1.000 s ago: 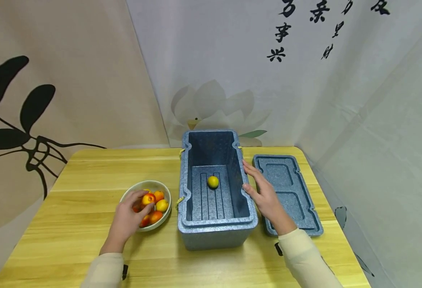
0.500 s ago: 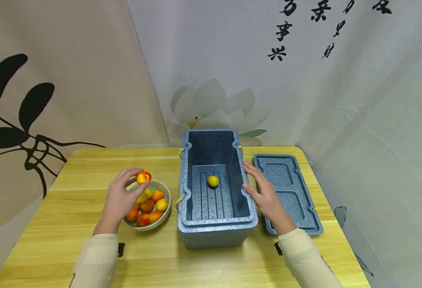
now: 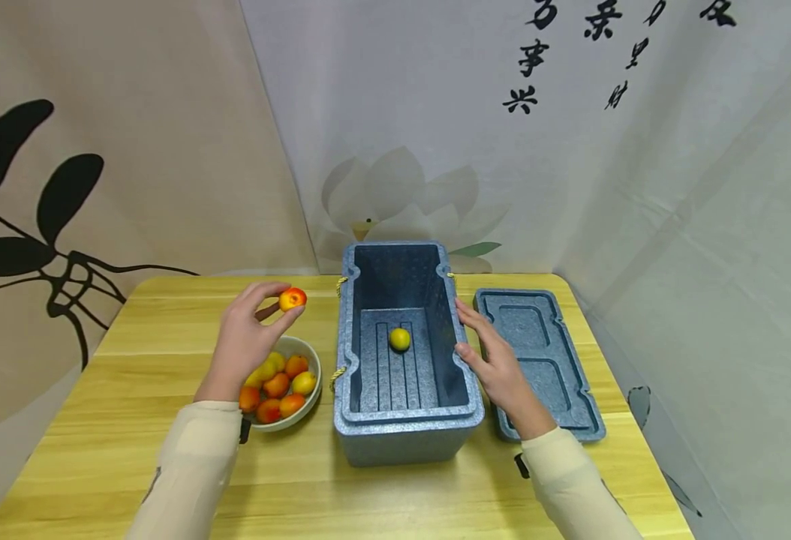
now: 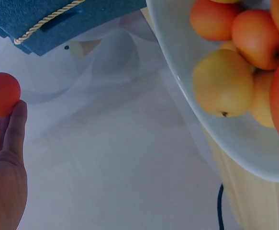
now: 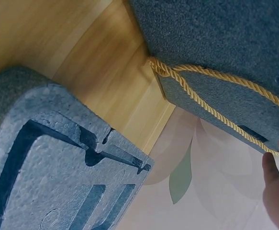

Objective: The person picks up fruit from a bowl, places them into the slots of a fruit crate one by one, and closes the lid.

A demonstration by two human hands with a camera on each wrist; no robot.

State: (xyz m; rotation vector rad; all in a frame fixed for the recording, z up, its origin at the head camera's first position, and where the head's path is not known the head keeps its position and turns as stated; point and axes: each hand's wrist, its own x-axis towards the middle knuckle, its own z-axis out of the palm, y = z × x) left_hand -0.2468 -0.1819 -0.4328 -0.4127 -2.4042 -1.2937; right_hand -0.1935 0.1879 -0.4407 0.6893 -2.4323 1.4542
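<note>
My left hand (image 3: 243, 339) pinches a round red-and-yellow fruit (image 3: 293, 299) between thumb and fingertips, above the table behind the bowl. In the left wrist view the fruit (image 4: 1, 95) sits at the fingertips. Below the hand stands a pale bowl (image 4: 177, 72) of several red, orange and yellow fruits; my wrist hides part of it in the head view. A grey-blue foam box (image 3: 409, 444) stands uncovered at the middle, with one small yellow fruit (image 3: 399, 340) on its floor. My right hand (image 3: 500, 375) rests with extended fingers against the box's right rim.
The box's foam lid (image 3: 547, 334) lies on the wooden table (image 3: 301, 491), right of the box. Twisted yellow rope (image 5: 211, 110) hangs along the box's side. A printed cloth backdrop (image 3: 395, 112) rises behind the table.
My left hand has lifted the red-and-yellow fruit out of the bowl, then carried it up, away from me and slightly right. My right hand stays on the box rim.
</note>
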